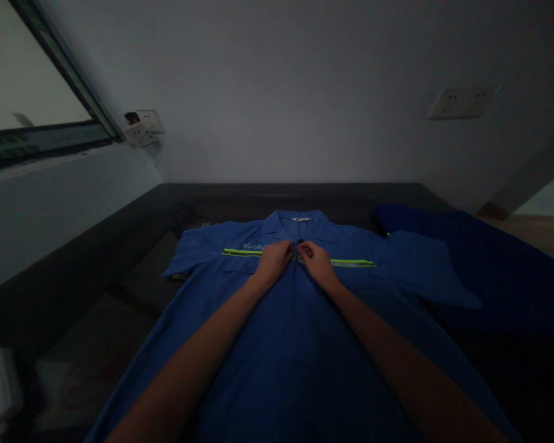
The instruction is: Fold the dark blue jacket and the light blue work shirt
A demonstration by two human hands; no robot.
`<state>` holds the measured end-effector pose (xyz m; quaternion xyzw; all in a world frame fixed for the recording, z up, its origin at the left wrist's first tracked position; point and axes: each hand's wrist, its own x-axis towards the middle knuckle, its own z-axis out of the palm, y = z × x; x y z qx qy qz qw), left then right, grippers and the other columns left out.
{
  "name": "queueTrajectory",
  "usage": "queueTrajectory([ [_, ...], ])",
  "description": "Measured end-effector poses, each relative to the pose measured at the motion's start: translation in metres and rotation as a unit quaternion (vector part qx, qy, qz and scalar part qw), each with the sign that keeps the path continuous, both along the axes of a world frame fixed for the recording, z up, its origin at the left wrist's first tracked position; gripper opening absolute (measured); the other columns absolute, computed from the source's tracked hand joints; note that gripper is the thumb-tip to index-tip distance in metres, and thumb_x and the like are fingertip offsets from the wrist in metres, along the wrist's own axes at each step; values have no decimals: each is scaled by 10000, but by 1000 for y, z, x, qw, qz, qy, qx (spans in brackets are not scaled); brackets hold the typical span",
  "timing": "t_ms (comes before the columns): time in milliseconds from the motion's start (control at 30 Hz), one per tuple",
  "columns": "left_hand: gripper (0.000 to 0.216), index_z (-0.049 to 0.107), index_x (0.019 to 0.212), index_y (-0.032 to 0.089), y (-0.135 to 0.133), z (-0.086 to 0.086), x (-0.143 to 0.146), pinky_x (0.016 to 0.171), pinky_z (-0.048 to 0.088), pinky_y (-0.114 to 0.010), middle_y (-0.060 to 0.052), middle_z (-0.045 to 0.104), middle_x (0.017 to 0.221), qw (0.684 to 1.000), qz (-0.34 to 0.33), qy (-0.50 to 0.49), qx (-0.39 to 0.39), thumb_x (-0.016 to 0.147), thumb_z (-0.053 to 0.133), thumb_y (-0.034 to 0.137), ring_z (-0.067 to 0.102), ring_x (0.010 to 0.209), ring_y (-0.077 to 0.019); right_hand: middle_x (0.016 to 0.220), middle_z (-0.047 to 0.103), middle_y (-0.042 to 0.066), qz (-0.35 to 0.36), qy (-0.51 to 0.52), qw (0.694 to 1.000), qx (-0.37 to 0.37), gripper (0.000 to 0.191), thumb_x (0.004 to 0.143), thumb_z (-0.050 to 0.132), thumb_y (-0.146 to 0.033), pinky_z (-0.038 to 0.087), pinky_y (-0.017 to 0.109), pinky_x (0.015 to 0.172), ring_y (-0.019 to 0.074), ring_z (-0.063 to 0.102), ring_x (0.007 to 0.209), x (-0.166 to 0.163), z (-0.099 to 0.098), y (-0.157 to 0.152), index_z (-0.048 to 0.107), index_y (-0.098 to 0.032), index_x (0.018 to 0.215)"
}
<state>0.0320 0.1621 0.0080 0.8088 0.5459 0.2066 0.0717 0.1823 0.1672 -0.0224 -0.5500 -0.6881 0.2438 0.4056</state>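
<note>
A blue short-sleeved work shirt (pixel 286 344) with a yellow-green reflective stripe across the chest lies flat, front up, collar away from me. My left hand (pixel 275 261) and my right hand (pixel 316 261) meet at the shirt's front placket just below the collar. Both hands have their fingers curled and pinched on the fabric edges at the stripe's height. What lies between the fingertips is too small and dark to make out.
The shirt rests on a dark surface (pixel 133 277) against a white wall. More dark blue cloth (pixel 498 271) lies to the right. Wall sockets (pixel 143 126) sit at the left corner, another socket plate (pixel 461 101) at the right. Pale objects (pixel 0 387) lie at lower left.
</note>
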Motion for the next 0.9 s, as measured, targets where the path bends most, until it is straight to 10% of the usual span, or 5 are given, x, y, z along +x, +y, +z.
queueTrajectory([
  [900,80,674,850,175,8,-17,-8,690,455,-241,-28,714,813,987,16,-157,-16,809,609,152,651,750,-169,767,685,34,99,-63,989,87,99,747,668,-78,421,258,670,155,605,711,11,10,17,699,-172,756],
])
